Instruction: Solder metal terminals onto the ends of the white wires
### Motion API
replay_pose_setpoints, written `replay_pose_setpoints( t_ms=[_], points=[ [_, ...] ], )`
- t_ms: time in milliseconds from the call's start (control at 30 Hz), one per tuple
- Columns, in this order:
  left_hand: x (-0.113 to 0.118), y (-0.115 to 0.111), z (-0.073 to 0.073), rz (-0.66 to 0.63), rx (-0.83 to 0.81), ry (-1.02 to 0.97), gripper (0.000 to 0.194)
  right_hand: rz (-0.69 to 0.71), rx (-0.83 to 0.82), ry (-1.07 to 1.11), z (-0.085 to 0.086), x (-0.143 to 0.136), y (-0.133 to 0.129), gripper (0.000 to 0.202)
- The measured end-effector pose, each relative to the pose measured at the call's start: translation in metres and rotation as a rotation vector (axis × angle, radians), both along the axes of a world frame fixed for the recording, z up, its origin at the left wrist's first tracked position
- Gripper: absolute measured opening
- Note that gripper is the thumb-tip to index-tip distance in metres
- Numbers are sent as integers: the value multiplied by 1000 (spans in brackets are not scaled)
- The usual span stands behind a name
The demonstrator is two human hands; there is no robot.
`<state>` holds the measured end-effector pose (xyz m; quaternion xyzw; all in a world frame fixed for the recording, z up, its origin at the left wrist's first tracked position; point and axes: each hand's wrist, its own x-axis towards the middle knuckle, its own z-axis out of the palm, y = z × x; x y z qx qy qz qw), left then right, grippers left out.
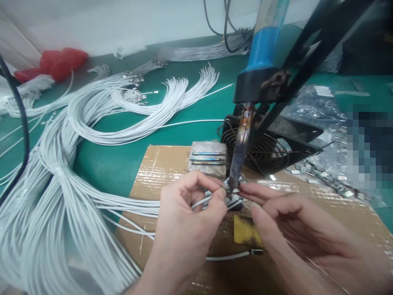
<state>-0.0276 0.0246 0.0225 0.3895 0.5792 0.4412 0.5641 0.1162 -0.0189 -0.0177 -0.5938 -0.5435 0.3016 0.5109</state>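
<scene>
My left hand (pixel 190 213) pinches a white cable (pixel 201 201) just under the tip of a soldering iron (pixel 241 151), which hangs from a black holder. Right of the tip is my right hand (pixel 294 225), its fingertips closed near the iron. A thin wire (pixel 313 262) runs across its palm; the fingertips' exact grip on it is partly hidden. Behind my left hand, a metal block (pixel 208 157) bears several thin rods. Below the iron lie a yellow pad (pixel 245 230) and a white cable with a metal terminal (pixel 256 252).
Large bundles of white cables (pixel 61 164) cover the left side of the green table (pixel 101 157). Cardboard (pixel 153 164) lies under the hands. A black fan (pixel 260 143) stands behind the iron. Small metal parts (pixel 325 176) and plastic bags (pixel 316 102) are at right.
</scene>
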Motion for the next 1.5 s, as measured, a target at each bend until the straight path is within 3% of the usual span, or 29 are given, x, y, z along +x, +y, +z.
replay_pose_setpoints(
  t_ms=[667,1500],
  points=[
    [1,-1,-1,-23,-19,56,12,-18,-11,-11,-4,2,-1,14],
    [4,0,0,49,-21,84,13,-57,-26,-15,-1,-1,-1,19]
  ],
)
